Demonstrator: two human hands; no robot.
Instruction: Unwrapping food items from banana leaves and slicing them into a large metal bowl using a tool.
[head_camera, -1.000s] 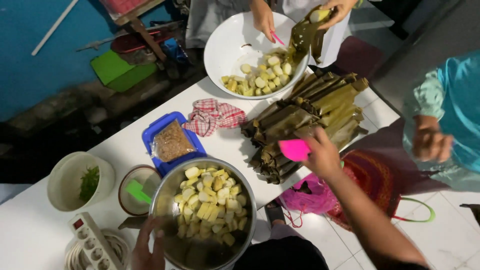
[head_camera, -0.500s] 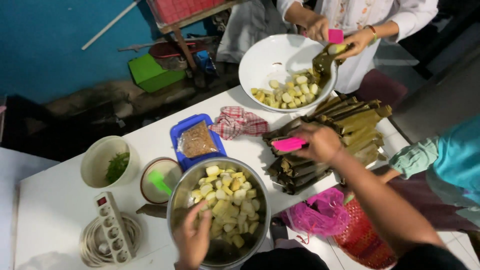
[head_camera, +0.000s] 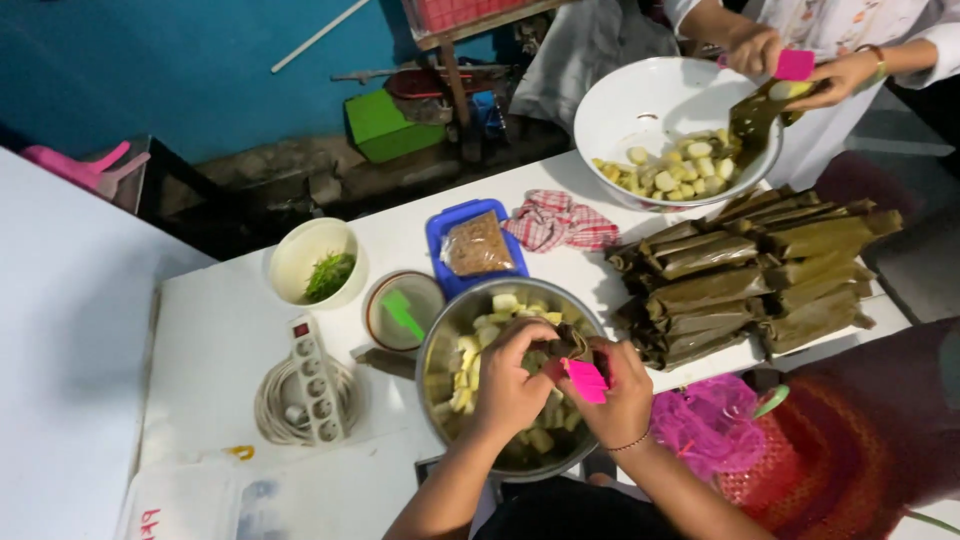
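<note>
Your left hand (head_camera: 512, 385) fingers curl around a leaf (head_camera: 568, 345); your right hand (head_camera: 618, 395) grips a pink scoop (head_camera: 585, 380), both over the steel pot (head_camera: 445, 330) of yellow chunks. Beside it on the table (head_camera: 220, 330): blue tub (head_camera: 440, 225) with brown filling, white bowl (head_camera: 290, 260) of greens, leaf bundles (head_camera: 760, 270).

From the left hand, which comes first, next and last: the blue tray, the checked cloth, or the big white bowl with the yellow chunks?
Measured from the left hand, in the head view:
1. Blue tray, just beyond the metal bowl.
2. Checked cloth, to the tray's right.
3. White bowl, at the far edge, by another person's hands.
</note>
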